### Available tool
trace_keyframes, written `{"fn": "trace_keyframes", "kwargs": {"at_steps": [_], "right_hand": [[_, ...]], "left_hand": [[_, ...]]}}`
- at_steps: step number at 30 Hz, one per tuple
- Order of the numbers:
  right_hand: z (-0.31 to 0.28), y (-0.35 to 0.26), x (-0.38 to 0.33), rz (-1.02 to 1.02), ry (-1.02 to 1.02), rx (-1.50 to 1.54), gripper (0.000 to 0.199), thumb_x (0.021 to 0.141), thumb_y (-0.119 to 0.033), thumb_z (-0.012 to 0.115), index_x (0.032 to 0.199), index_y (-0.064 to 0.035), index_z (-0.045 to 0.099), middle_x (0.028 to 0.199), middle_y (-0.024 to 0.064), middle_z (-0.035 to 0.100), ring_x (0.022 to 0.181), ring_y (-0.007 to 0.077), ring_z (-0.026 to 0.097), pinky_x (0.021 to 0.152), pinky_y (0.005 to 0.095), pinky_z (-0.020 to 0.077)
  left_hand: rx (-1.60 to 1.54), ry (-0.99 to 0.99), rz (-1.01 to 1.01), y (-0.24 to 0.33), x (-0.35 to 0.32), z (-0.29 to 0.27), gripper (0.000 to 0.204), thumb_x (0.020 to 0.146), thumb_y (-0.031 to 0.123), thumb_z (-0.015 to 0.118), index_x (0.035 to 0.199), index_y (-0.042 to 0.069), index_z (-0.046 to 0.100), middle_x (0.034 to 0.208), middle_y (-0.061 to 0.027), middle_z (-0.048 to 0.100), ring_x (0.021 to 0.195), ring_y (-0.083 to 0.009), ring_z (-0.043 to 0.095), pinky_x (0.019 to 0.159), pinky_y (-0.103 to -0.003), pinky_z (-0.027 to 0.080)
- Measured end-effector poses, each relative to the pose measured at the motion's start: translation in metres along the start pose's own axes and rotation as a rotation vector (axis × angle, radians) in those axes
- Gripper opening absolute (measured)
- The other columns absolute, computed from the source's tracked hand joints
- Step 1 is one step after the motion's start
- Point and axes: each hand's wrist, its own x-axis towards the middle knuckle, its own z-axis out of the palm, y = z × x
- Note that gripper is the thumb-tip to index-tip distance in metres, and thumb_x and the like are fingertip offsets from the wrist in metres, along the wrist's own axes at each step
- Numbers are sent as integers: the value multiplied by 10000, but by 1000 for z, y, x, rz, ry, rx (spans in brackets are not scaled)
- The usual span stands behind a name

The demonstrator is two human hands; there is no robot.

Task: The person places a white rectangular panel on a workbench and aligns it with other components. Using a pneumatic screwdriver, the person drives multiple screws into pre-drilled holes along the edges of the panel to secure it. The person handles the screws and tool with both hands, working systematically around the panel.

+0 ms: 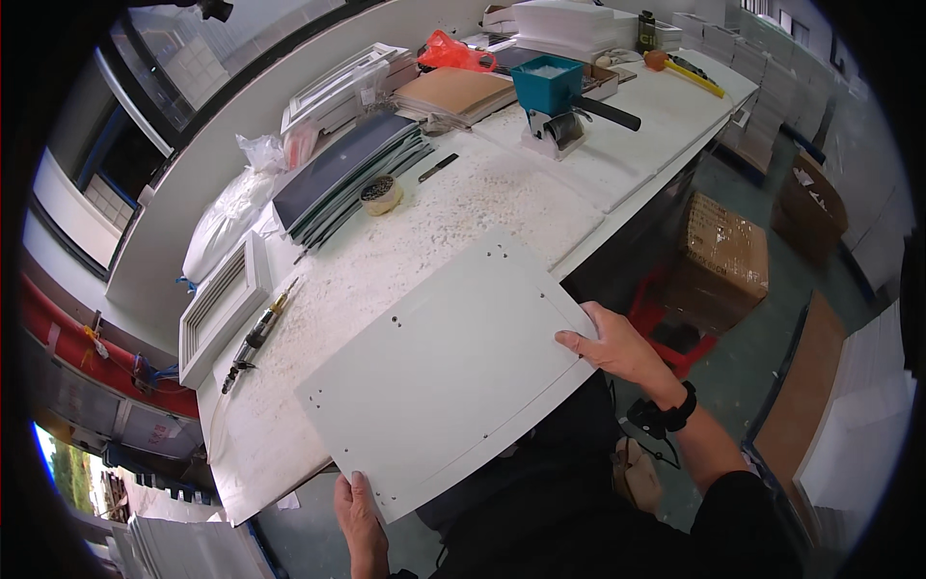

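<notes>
Between my hands is a flat white panel [444,376], with small dark holes or screw heads near its edges and a thin line along its near side. My left hand [360,521] grips the near left corner, thumb on top. At the right end, my right hand [617,345] clasps the edge, its thumb on the upper face; the fingers underneath are hidden. The panel's far part reaches over the white worktable [521,193], which is scattered with pale crumbs. Left of the panel lies a slim power screwdriver [258,336]. A round tub of small dark screws [380,195] stands beyond it.
A white louvred frame [224,307] lies at the table's left edge. Farther back are grey strips [347,174], brown boards [453,94] and a teal hopper with a roller [548,87]. A cardboard box [723,256] rests on a red stool [675,352] to the right.
</notes>
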Motion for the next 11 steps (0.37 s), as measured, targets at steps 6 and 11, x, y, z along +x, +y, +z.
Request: {"fn": "trace_keyframes", "kwargs": {"at_steps": [6,11], "right_hand": [[-2,40,-47,-63,245,121,673,910,-602,732,1084,36,607,901,144,695,855,172,682,759,332,542],[-39,67,-101,34,446,168,681,867,-632,766,1084,-5,615,901,109,673,858,128,633,769,302,518]], "left_hand": [[161,67,268,-15,13,33,476,1077,403,555,1313,-7,501,1159,-118,634,1066,-184,612,934,-331,496],[209,-150,381,-15,41,78,517,1098,456,484,1345,2,510,1117,-126,625,1051,-185,595,932,-346,484]]}}
